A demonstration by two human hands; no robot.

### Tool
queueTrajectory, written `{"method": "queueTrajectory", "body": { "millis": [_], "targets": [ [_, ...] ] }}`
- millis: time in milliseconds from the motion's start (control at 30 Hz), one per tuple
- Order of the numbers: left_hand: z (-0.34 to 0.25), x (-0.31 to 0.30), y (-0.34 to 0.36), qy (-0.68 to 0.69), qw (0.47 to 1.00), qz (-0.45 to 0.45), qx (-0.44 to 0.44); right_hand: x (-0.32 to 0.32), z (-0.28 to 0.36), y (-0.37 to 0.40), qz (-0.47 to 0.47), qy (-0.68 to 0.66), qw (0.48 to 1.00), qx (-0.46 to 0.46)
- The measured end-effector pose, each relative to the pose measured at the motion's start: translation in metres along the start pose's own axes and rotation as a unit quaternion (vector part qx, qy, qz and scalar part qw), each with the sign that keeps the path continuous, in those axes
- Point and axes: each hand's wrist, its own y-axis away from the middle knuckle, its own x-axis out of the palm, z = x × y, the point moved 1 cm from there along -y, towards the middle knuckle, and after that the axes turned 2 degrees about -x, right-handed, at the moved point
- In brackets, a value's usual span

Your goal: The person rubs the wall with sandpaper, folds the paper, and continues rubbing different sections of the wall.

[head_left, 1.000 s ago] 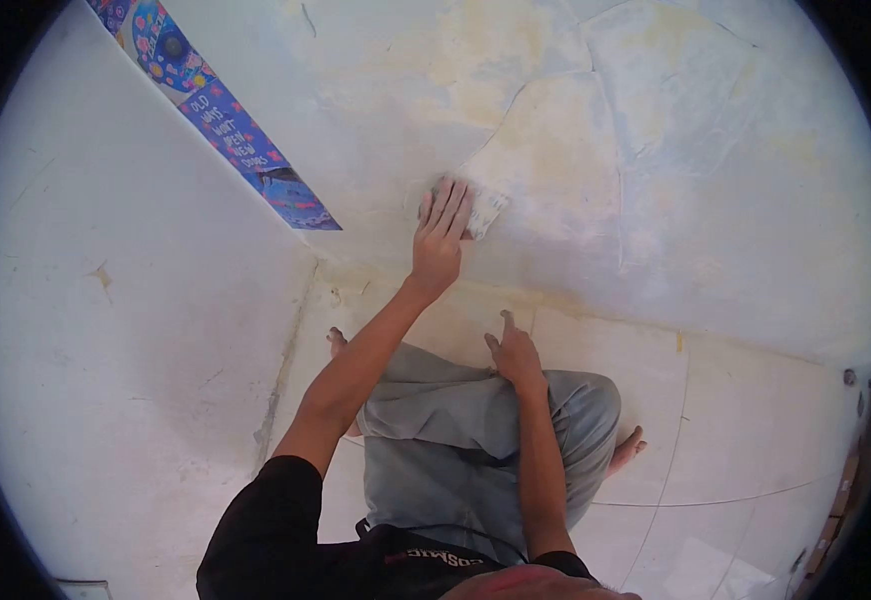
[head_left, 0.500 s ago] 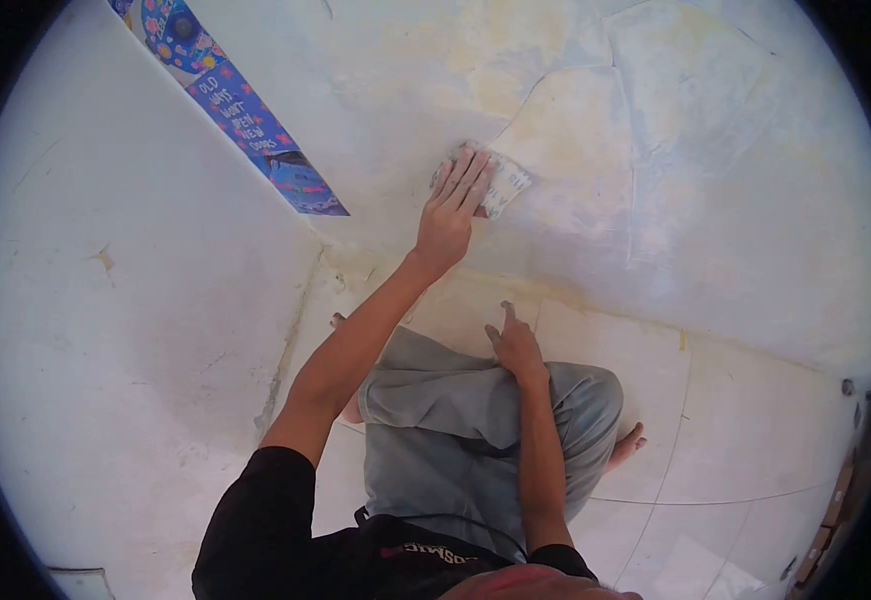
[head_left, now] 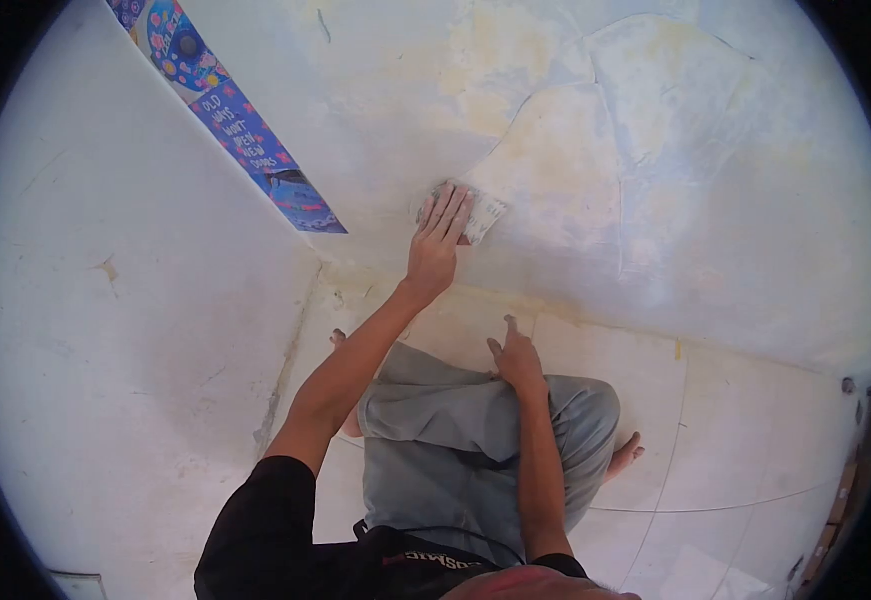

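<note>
My left hand (head_left: pixel 438 232) lies flat on a sheet of sandpaper (head_left: pixel 486 216) with printed backing, its fingers stretched over the sheet and pressing it to the pale wall (head_left: pixel 546 240). The sheet's right part sticks out beyond the fingers; its gritty side is hidden against the wall. Near it, a thin crack line runs up the patchy, yellowish plaster. My right hand (head_left: pixel 519 362) rests at my bent knee with its index finger pointing forward and thumb apart. It holds nothing visible, and the other fingers are curled.
A blue decorated strip with lettering (head_left: pixel 246 130) is fixed along the wall at upper left. Another plain wall (head_left: pixel 136 330) meets it at a corner. Pale floor tiles (head_left: pixel 736 430) lie around my crossed legs. Brown boxes (head_left: pixel 841 495) stand at the right edge.
My left hand and the sandpaper have moved slightly down and left along the wall. The whole view has shifted a little too. My right hand stays at the knee.
</note>
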Motion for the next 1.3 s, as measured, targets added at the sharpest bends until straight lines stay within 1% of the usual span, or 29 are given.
{"method": "queueTrajectory", "body": {
  "millis": [33,100,133,200,267,367,433,500,533,667,733,800,867,933,1033,1133,1167,1233,1300],
  "targets": [
    [-0.004,-0.002,-0.004,0.008,1.000,-0.009,-0.002,0.002,-0.001,-0.001,0.001,0.000,1.000,-0.001],
    [-0.012,-0.004,-0.017,0.015,1.000,-0.008,-0.004,0.006,0.001,0.001,-0.029,-0.016,0.999,-0.027],
    [-0.014,-0.005,-0.020,0.023,1.000,-0.010,-0.005,0.006,0.003,0.002,-0.025,-0.016,0.999,-0.029],
    [-0.009,-0.005,-0.002,0.019,1.000,-0.003,-0.014,0.001,0.006,0.001,0.000,-0.013,1.000,-0.021],
    [-0.005,0.000,0.006,0.020,1.000,0.005,-0.017,0.002,0.001,-0.001,-0.014,-0.016,1.000,-0.023],
    [-0.007,0.002,0.001,0.010,0.999,-0.001,-0.034,0.002,0.001,-0.001,-0.026,-0.016,0.999,-0.022],
    [-0.019,-0.005,-0.022,0.027,0.998,-0.051,-0.012,0.003,0.002,0.002,-0.018,-0.013,1.000,-0.019],
    [-0.016,-0.003,-0.009,0.023,0.999,-0.033,-0.017,0.003,0.004,0.001,0.017,-0.008,0.999,-0.030],
    [-0.012,0.001,-0.007,0.020,1.000,-0.020,-0.013,0.001,0.003,-0.002,0.009,-0.009,0.999,-0.031],
    [-0.005,0.008,-0.009,0.000,1.000,-0.025,-0.005,0.000,0.002,0.000,-0.002,0.019,1.000,-0.011],
    [-0.018,-0.002,-0.028,0.025,0.998,-0.051,-0.002,0.000,0.005,0.001,0.006,0.027,1.000,-0.004],
    [-0.019,0.000,-0.016,0.031,0.999,-0.042,-0.014,-0.002,0.010,0.002,0.031,-0.013,0.999,0.007],
    [-0.011,0.009,-0.010,0.039,0.998,-0.044,-0.010,-0.003,0.007,0.001,0.014,-0.009,1.000,0.001],
    [-0.002,0.014,0.009,0.001,1.000,-0.016,-0.015,-0.005,0.008,0.002,-0.001,-0.007,1.000,-0.002],
    [-0.014,0.007,-0.010,0.029,0.998,-0.042,-0.022,-0.006,0.011,0.003,0.000,-0.009,1.000,0.009],
    [-0.018,0.007,-0.017,0.034,0.998,-0.035,-0.025,-0.002,0.011,0.006,-0.007,-0.034,0.999,-0.012],
    [-0.015,0.008,-0.010,0.034,0.999,-0.034,-0.026,-0.002,0.009,0.006,-0.006,-0.034,0.999,-0.011],
    [-0.008,0.012,0.007,0.001,0.999,-0.004,-0.036,-0.005,0.007,0.003,-0.010,-0.034,0.999,-0.010],
    [-0.008,0.013,0.006,0.010,0.999,-0.015,-0.031,-0.004,0.005,0.001,-0.007,-0.016,1.000,0.007]
  ]
}}
